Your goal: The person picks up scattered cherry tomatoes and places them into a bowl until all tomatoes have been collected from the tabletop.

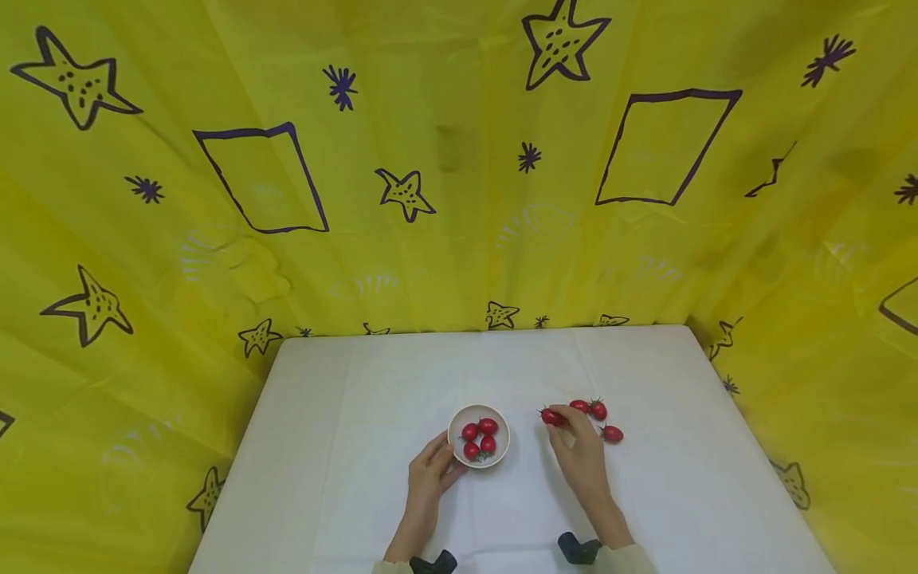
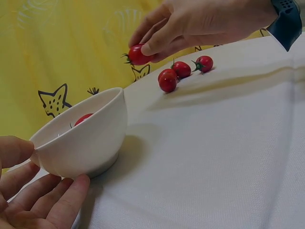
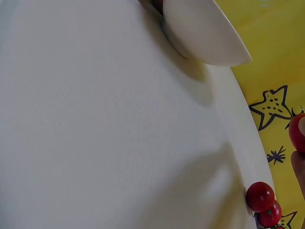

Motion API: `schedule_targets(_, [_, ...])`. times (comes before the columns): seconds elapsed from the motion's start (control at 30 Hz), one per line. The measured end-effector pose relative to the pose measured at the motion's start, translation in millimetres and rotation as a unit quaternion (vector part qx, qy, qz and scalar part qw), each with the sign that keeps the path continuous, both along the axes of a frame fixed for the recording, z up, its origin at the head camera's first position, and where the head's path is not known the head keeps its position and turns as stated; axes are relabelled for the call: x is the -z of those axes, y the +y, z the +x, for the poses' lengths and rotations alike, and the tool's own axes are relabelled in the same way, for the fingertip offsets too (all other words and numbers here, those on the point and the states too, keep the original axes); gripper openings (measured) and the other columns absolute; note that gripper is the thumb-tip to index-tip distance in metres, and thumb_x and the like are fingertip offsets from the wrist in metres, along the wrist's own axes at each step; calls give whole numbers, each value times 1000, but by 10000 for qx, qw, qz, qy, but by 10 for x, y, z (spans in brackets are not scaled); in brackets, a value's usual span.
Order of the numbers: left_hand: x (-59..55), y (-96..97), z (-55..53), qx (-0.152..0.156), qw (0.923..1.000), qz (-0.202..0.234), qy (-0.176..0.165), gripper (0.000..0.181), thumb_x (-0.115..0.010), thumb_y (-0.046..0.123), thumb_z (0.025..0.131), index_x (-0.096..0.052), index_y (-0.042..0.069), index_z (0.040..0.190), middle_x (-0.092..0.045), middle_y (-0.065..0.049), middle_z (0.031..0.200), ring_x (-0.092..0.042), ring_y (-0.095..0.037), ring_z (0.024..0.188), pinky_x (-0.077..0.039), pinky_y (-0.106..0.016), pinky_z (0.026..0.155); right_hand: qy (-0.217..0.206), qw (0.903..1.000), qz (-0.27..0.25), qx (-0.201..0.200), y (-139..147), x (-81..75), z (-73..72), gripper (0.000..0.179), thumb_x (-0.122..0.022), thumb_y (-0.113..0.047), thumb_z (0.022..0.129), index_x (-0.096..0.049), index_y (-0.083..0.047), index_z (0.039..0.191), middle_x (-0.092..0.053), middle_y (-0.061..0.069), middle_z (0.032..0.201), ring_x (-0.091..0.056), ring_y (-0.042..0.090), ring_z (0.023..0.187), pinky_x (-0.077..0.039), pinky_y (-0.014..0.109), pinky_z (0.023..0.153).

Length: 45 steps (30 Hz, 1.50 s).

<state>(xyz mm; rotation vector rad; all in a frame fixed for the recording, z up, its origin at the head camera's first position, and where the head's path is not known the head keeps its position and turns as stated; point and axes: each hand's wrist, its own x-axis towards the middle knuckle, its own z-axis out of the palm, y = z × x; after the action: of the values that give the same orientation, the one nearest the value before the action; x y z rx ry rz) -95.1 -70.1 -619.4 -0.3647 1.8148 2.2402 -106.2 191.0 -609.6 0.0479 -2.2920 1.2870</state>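
A small white bowl [image 1: 457, 456] with several red cherry tomatoes [image 1: 488, 426] in it stands on the table. My left hand [image 1: 428, 477] holds the bowl from its left side, thumb at the rim and fingers [image 2: 66, 200] against its lower wall. To the right of the bowl, my right hand [image 1: 582, 458] pinches a cherry tomato [image 2: 139, 55] between thumb and fingers, above the tabletop. Its green stem end points towards the bowl side. Beyond and beside that hand lie several loose cherry tomatoes [image 1: 612, 434]. Only the fingertips of the right hand show in the right wrist view.
A white cloth covers the table [image 1: 358, 391]. Yellow curtains [image 1: 459, 263] with drawn stars and frames hang behind the table and along both sides. Dark bands [image 2: 287, 21] sit on the wrists.
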Motion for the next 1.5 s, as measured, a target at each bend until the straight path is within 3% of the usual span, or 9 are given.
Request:
schedule_targets(0.2, [5, 4, 0, 5, 10000, -16, 21, 51, -56, 18, 107, -47, -4, 152, -46, -29, 159, -54, -42, 142, -63, -39, 104, -171, 9983, -434, -356, -96, -40, -20, 42, -76, 16, 84, -70, 0, 123, -73, 14, 117, -68, 31, 108, -52, 1, 98])
schedule_targets(0.4, [11, 5, -5, -2, 10000, 15, -11, 52, -57, 19, 107, -47, -2, 153, -46, -28, 159, -54, -41, 142, -63, -37, 103, -217, 9973, -422, -564, -259, -75, -31, 43, -78, 13, 84, -70, -4, 123, -73, 10, 118, -69, 28, 109, -54, 5, 99])
schedule_targets(0.7, [3, 11, -3, 4, 10000, -8, 90, 52, -58, 20, 106, -49, -2, 152, -48, -27, 158, -57, -40, 140, -63, -36, 102, -68, 9934, 244, -1119, -562, -81, -1, 42, -81, 9, 83, -70, -5, 121, -72, 5, 118, -71, 22, 107, -65, 31, 97])
schedule_targets(1.07, [-10, 0, 18, 29, 9997, -45, 225, 53, -58, 22, 107, -47, -4, 152, -47, -30, 157, -57, -41, 139, -63, -38, 102, -162, 9791, 1434, -1433, -803, -77, -4, 42, -85, -3, 83, -70, -10, 122, -71, 5, 123, -68, 23, 117, -63, 38, 102])
schedule_targets(1.33, [-14, -3, 15, 30, 9997, 47, 245, 53, -58, 21, 107, -46, -4, 153, -45, -30, 159, -56, -41, 140, -63, -38, 102, -300, 9681, 1922, -1577, -865, -118, -50, 34, -84, -1, 84, -70, -11, 114, -69, 1, 113, -67, 17, 106, -66, 34, 96])
schedule_targets(1.5, [-13, -5, 12, 23, 9996, 121, 267, 53, -58, 20, 107, -46, -5, 153, -44, -30, 159, -55, -42, 141, -63, -39, 103, -594, 9618, 1980, -1792, -875, -149, -69, 31, -82, -1, 87, -68, -10, 113, -67, 3, 113, -65, 17, 107, -64, 35, 100])
